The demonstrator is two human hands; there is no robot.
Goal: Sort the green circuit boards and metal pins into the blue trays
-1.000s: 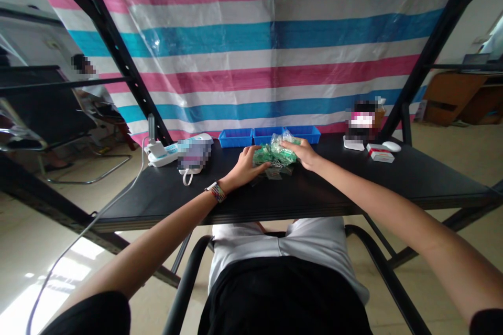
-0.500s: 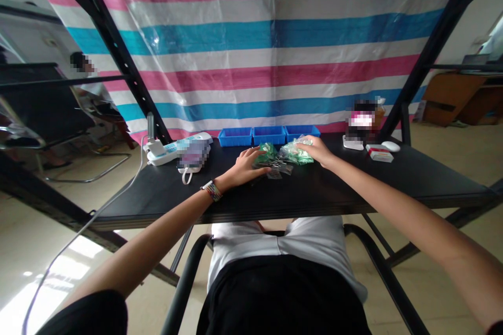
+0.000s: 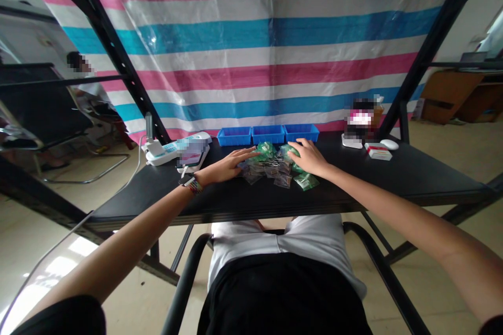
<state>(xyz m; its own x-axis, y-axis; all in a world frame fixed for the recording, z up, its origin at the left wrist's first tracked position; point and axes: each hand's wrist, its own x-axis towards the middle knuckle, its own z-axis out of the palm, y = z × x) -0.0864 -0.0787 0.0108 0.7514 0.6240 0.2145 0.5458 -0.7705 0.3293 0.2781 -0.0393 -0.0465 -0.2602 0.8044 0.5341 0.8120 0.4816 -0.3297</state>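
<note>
Neither hand is gripping anything: left hand (image 3: 226, 165) and right hand (image 3: 308, 156) are both spread flat, palms down, on a pile of little plastic bags (image 3: 271, 166) mid-way across the black table (image 3: 393, 178). Three blue trays (image 3: 267, 134) sit just behind the pile. Far right there's a red-and-white box (image 3: 378, 152). One green bag (image 3: 306, 181) lies nearest, by the right wrist.
</note>
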